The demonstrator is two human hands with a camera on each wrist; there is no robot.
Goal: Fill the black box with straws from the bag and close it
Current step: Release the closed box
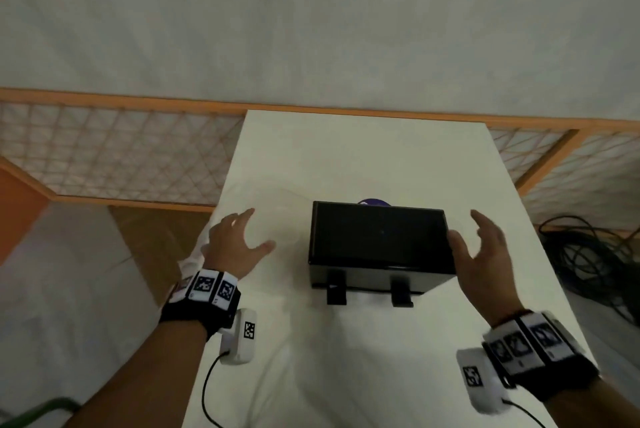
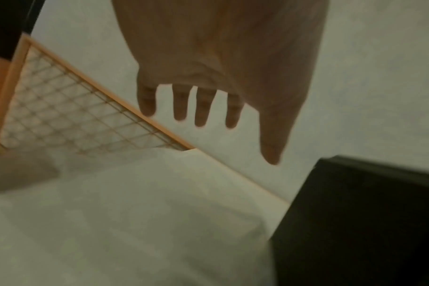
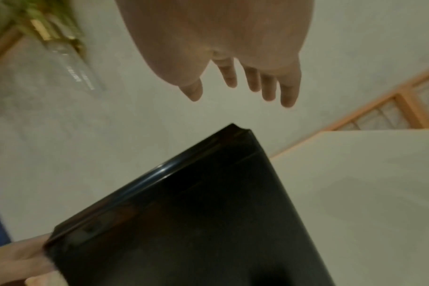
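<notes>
The fingers [image 2: 201, 108] of the left hand [image 1: 235, 247] are spreading straight and wide, gripping nothing, hovering over a faint clear bag [image 1: 277, 220] lying flat just left of the black box [image 1: 379, 240]. The right hand [image 1: 485, 254] is also hanging loose and wide beside the box's right end, its thumb just at the lid's edge; whether it is touching cannot be told.

The box is sitting near the middle of the table [image 1: 363, 157], a glossy, hard-looking rectangular case with its flat lid down and two black latches [image 1: 336, 287] sticking out along the near side. Something small and purple [image 1: 374, 202] is peeking out behind it.

The table is wearing a white cloth, wrinkling softly near the person. Behind it an orange-framed lattice panel [image 1: 121, 157] is running along a pale grey wall [image 1: 311, 12]. Dark cables [image 1: 588, 254] are coiling on the floor to the right.

Black wristbands [image 1: 204, 303] are carrying square black-and-white coded tags; no writing is readable.
</notes>
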